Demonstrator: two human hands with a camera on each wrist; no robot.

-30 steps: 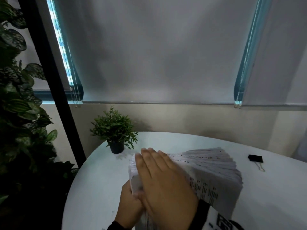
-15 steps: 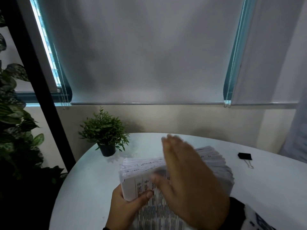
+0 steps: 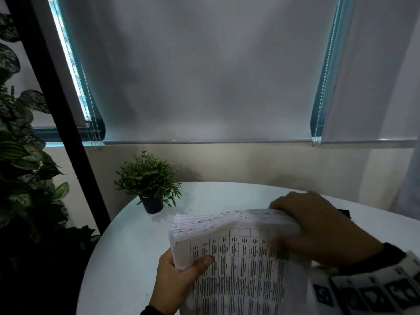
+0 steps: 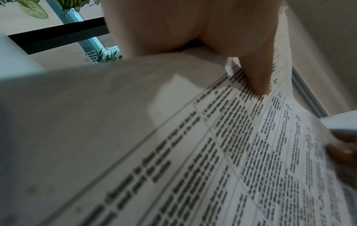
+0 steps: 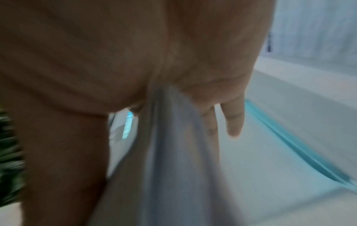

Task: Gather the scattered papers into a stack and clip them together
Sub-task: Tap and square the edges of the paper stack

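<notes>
A thick stack of printed papers (image 3: 238, 258) is held up over the round white table (image 3: 127, 251), its top sheet covered in table text. My left hand (image 3: 179, 276) grips the stack's left edge, thumb on the top sheet. My right hand (image 3: 318, 228) grips the stack's upper right corner, fingers curled over the far edge. The left wrist view shows the printed sheet (image 4: 212, 152) close up with my thumb (image 4: 255, 73) pressed on it. In the right wrist view, paper (image 5: 173, 152) runs between thumb and fingers. A black binder clip (image 3: 344, 212) peeks out behind my right hand.
A small potted plant (image 3: 148, 183) stands at the table's far left. A large leafy plant (image 3: 20, 167) and a black pole (image 3: 59, 123) are left of the table. Drawn blinds and a wall lie behind.
My right hand moved from flat on the stack's front to its upper right corner and now grips it. The stack tilted up toward me.
</notes>
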